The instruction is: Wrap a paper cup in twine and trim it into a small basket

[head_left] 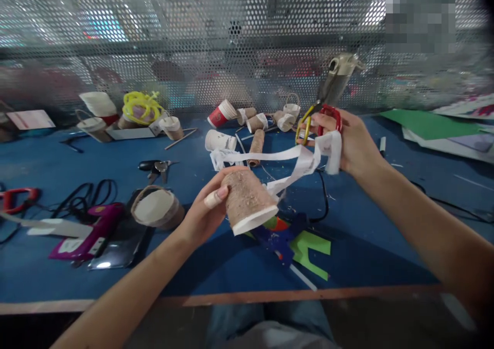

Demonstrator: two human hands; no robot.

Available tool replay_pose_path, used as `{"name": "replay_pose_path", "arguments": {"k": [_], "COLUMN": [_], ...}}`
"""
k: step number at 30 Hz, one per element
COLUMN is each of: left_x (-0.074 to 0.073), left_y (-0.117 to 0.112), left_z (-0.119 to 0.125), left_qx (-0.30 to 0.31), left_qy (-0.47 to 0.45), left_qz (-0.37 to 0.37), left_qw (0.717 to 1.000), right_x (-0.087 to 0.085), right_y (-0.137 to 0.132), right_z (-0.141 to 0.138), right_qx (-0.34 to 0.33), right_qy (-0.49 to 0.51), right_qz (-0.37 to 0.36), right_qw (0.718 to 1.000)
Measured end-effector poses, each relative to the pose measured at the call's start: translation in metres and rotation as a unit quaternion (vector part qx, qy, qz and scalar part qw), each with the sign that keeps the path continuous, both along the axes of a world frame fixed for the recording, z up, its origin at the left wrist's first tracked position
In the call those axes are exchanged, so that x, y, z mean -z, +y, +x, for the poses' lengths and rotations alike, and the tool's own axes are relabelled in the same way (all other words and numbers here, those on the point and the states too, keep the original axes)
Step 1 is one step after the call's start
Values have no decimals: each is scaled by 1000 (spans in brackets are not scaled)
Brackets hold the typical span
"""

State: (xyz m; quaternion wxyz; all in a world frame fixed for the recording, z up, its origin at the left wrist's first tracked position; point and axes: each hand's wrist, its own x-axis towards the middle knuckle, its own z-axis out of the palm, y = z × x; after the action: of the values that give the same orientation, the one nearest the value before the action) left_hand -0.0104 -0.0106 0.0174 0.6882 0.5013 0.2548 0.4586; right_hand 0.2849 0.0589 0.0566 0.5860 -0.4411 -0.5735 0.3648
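Scissors (pixel 318 106) rest in right fingers (pixel 324 121), brown cup (pixel 249 199) in left fingers (pixel 223 191).

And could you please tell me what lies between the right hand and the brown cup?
In the head view, a loose white strip spans between the right hand and the brown cup.
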Motion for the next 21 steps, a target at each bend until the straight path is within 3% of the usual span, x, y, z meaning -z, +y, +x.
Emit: {"name": "replay_pose_path", "arguments": {"k": [3, 7, 10, 14, 18, 21], "left_x": [-6, -7, 0, 7, 6, 4], "left_y": [-3, -4, -4, -3, -3, -3], "left_z": [2, 4, 4, 3, 0, -1], "left_qx": [43, 86, 103, 91, 87, 72], "left_qy": [5, 29, 40, 60, 66, 61], "left_qz": [5, 25, 28, 32, 30, 32], "left_qw": [999, 996, 994, 994, 994, 995], "right_x": [4, 3, -2, -2, 5, 5], "right_y": [-5, -21, -28, -26, -22, -18], "right_z": [-3, -21, -40, -62, -67, -59], "right_qx": [50, 65, 83, 69, 45, 2], "right_qy": [-26, -123, -257, -306, -295, -200], "right_qz": [25, 91, 160, 195, 182, 108], "right_qw": [998, 986, 949, 929, 937, 974]}}
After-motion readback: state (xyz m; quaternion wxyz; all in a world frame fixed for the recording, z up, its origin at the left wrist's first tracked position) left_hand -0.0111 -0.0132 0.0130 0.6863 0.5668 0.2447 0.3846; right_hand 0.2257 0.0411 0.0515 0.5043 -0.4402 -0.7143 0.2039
